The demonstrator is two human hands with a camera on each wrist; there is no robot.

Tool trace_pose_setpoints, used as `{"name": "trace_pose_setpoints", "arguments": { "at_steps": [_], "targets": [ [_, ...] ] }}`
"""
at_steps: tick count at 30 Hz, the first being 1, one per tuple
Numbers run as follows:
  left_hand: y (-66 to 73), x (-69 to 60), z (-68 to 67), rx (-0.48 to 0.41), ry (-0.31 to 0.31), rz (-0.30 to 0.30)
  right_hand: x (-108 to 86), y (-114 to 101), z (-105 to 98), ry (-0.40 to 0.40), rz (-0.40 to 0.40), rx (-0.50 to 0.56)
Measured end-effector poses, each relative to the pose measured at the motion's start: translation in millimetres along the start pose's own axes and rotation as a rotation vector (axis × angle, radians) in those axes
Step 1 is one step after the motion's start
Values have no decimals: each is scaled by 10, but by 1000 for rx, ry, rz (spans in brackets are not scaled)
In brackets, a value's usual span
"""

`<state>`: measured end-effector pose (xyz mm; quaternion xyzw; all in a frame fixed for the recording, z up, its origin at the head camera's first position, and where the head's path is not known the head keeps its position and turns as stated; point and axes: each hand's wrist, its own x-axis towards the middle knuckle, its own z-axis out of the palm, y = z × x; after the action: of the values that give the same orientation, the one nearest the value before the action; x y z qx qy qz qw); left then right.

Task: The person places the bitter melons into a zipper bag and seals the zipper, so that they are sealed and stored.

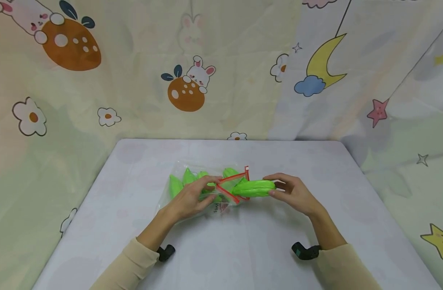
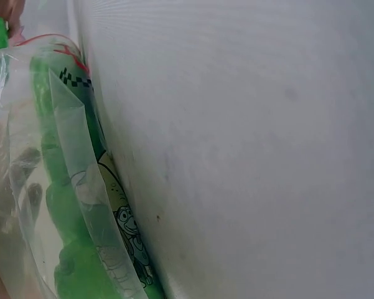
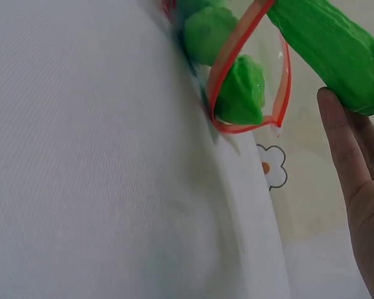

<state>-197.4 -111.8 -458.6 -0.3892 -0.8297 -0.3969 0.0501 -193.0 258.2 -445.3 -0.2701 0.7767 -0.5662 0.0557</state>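
A clear plastic zip bag [image 1: 207,205] with a red-edged mouth [image 1: 232,175] lies near the table's middle, with several bright green gourd-like pieces [image 1: 176,186] inside. My left hand [image 1: 193,197] grips the bag by its mouth, which gapes to the right. Between the thumb and fingers of my right hand [image 1: 295,195] is the outer end of a ridged green gourd [image 1: 257,188]; its other end sits at the red-edged mouth. In the right wrist view, the gourd [image 3: 336,53] slants above the mouth, and another green piece [image 3: 241,93] shows within the bag.
A white-covered table [image 1: 236,249] lies under both hands, its far edge against a printed cloth backdrop [image 1: 141,80]. Black wrist devices [image 1: 305,251] sit at both cuffs. Printed marks [image 2: 127,224] show on the bag's lower side in the left wrist view.
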Motion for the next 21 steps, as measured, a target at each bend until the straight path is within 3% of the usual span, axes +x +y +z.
{"name": "trace_pose_setpoints", "arguments": {
  "at_steps": [9,21],
  "targets": [
    [24,6,9,22,-13,-34,107,-4,106,-11,17,41],
    [29,11,15,25,-14,-23,222,7,249,-59,-43,27]
  ]
}}
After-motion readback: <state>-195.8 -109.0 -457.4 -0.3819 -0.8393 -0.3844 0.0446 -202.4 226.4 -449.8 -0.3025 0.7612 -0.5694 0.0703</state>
